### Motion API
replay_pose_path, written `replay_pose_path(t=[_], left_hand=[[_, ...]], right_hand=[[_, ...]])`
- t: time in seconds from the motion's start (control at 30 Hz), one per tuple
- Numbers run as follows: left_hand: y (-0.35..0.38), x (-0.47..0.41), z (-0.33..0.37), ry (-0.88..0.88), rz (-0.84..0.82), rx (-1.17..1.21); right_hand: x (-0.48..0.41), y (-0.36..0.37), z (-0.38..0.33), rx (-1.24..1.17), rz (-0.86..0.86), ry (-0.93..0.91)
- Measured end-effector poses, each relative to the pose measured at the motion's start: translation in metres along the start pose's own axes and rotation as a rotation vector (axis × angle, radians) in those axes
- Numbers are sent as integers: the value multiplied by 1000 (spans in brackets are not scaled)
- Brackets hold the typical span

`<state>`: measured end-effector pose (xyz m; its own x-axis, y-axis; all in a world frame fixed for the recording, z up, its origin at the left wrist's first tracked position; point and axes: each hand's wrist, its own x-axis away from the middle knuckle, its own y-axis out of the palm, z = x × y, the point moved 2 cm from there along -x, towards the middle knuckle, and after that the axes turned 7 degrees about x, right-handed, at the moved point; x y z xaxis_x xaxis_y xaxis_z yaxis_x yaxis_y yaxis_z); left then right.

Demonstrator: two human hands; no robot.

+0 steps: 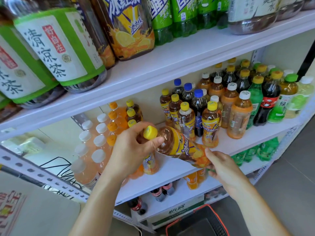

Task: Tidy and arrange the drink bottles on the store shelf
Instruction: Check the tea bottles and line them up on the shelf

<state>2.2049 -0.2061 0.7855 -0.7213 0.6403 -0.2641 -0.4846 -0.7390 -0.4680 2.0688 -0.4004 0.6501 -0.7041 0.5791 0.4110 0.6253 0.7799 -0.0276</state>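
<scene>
An iced-tea bottle [179, 143] with a yellow cap and a yellow-orange label lies tilted in the air above the middle shelf [170, 167], cap toward the left. My left hand [131, 150] grips its neck just below the cap. My right hand [221, 166] holds its bottom end from underneath. Behind it stand more iced-tea bottles [211, 123] of the same kind. To the left a row of the same bottles [133, 113] runs back along the shelf, partly hidden by my left hand.
Pale orange drinks with white caps [92, 159] fill the shelf's left side. Cola, green and orange-label bottles [255, 96] crowd the right. Large bottles [56, 48] stand on the shelf above. A red-rimmed basket [201, 222] sits on the floor below.
</scene>
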Motion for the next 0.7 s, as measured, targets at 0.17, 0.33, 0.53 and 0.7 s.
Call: replay_pose_path(t=[0.17, 0.33, 0.53, 0.7], left_hand=[[2, -15, 1, 88, 3, -266], [9, -46, -6, 135, 75, -433], [6, -87, -26, 117, 111, -593], [10, -131, -52, 18, 59, -835]], right_hand=[[-10, 20, 4, -28, -87, 151], [-21, 44, 2, 112, -140, 54], [-39, 41, -24, 522, 49, -281], [-46, 39, -61, 598, 270, -563]])
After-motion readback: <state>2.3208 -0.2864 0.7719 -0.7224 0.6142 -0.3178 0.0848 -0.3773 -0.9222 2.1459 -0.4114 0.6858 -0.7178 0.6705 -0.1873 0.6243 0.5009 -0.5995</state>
